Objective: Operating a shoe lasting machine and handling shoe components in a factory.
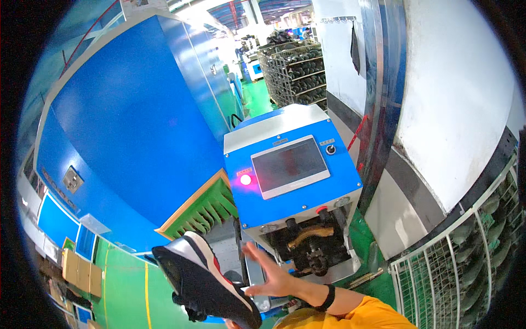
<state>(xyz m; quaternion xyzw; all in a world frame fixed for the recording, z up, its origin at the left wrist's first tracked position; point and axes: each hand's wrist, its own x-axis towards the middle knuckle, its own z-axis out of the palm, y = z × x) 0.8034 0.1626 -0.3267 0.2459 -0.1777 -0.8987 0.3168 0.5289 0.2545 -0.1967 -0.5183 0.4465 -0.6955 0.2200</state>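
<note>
A dark shoe (192,268) with a white sole edge and a patch of red is tilted in front of me at the lower middle. Only a bit of my left hand (230,324) shows at the lower edge, under the shoe's near end, where it holds the shoe; its fingers are mostly hidden. Just right of the shoe is my right hand (273,278), open, thumb and fingers spread and nothing held. A black band circles that wrist. Beyond it stands a blue machine (296,197) with a dark screen (290,167) and a lit pinkish button (245,180).
Left of the machine, a large blue cabinet (131,120) has an opening hung with green strips (203,216). A white wire rack (438,279) holding dark shoe-like pieces is at the right. Another loaded rack (293,71) stands far back, beside a metal post (383,82).
</note>
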